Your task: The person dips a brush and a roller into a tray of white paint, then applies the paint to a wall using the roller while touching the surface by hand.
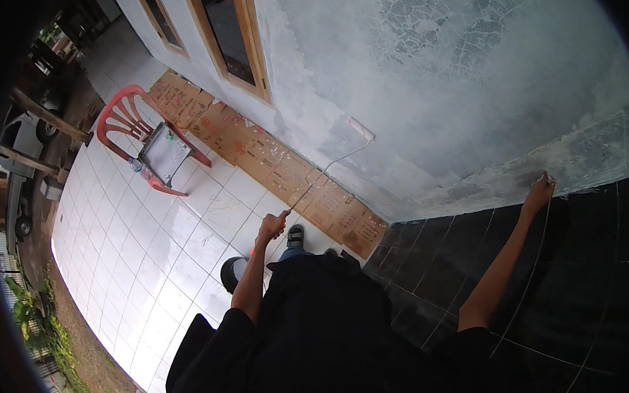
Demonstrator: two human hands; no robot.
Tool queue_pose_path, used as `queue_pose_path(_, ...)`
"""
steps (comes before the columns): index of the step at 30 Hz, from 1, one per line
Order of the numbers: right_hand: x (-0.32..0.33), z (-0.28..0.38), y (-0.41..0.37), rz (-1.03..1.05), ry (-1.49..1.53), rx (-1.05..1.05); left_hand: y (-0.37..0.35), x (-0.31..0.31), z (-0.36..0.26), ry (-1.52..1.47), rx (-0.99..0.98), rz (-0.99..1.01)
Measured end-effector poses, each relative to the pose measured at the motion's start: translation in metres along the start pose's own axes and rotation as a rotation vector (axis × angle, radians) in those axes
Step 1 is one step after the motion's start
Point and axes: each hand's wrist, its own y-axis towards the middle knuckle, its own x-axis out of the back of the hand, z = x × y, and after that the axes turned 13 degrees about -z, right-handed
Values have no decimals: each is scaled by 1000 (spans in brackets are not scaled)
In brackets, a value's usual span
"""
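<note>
My left hand point(272, 227) is wrapped round the handle of a paint roller point(360, 128). Its thin bent rod reaches up and right, and the pale roller sleeve is at the grey-white plastered wall point(426, 148). Out to the right, my right hand point(540, 190) is closed against the lower wall, just above the top edge of the black tiles point(445, 254). A small pale bit shows at its fingertips, too small to name. Patches of cracked, rough plaster mark the wall above.
A red plastic chair point(127, 121) holds a paint tray point(166, 153) and a bottle point(139, 167). Flattened cardboard point(255, 157) lies along the wall's foot on white floor tiles point(160, 233). A bucket point(234, 270) stands beside my feet. Wood-framed windows point(232, 41) are at upper left.
</note>
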Motion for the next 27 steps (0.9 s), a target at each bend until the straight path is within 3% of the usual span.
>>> queue_pose_path(5,-2,6,-6,27,9,-112,-1,1,1,8,-7,34)
queue_pose_path(14,-6,21,-9,56,89,-98,5,-22,4,20,17,-17)
queue_pose_path(17,-6,31,-9,46,79,-152,5,-31,-14,5,-54,-91)
queue_pose_path(19,-8,20,-2,60,107,-136,-4,-27,-32,-92,12,-74)
queue_pose_path(27,10,16,0,96,109,-143,-64,33,-80,-11,-87,-67)
